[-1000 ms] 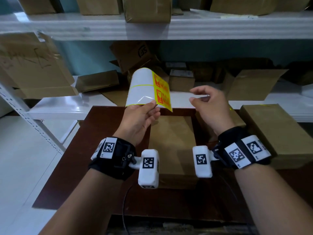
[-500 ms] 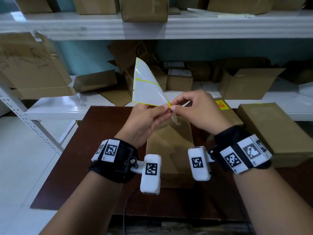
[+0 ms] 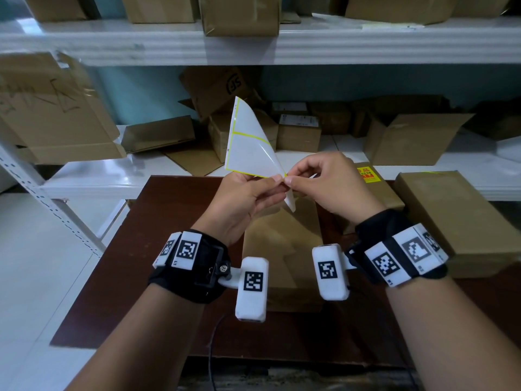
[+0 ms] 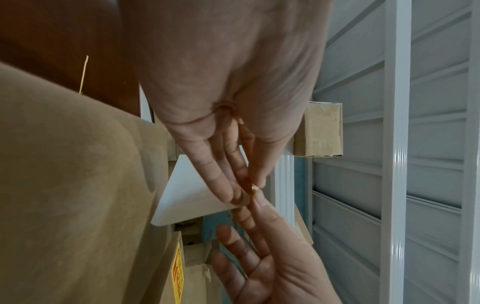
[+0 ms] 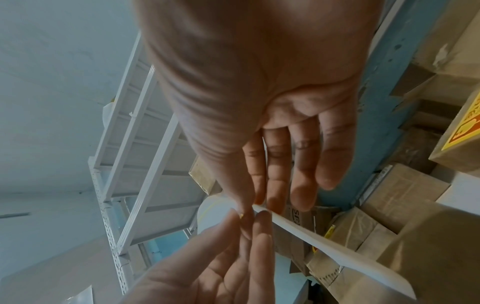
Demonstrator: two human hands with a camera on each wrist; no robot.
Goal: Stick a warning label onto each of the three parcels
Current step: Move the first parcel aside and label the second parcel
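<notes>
My left hand [image 3: 269, 190] grips a white label sheet [image 3: 249, 149] upright above the table, its blank back towards me. My right hand [image 3: 290, 180] pinches a yellow label corner at the sheet's lower right, thumb and forefinger touching the left fingertips. In the left wrist view a yellow bit [image 4: 255, 187] shows between the fingertips [image 4: 233, 191]. The right wrist view shows the sheet [image 5: 324, 246] edge-on. A brown parcel [image 3: 282, 249] lies below the hands. Another parcel [image 3: 392, 198] bears a yellow label [image 3: 366, 174]. A third parcel [image 3: 451, 221] lies at the right.
The parcels lie on a dark brown table [image 3: 141, 263]. Behind it stands a white shelf rack [image 3: 112, 182] loaded with cardboard boxes [image 3: 408, 142], with an upper shelf [image 3: 338, 43] carrying more. White floor lies to the left.
The left hand turned the sheet so its blank back faces me. The right hand, apart one second ago, came in and pinched the sheet's corner; little has moved since half a second ago.
</notes>
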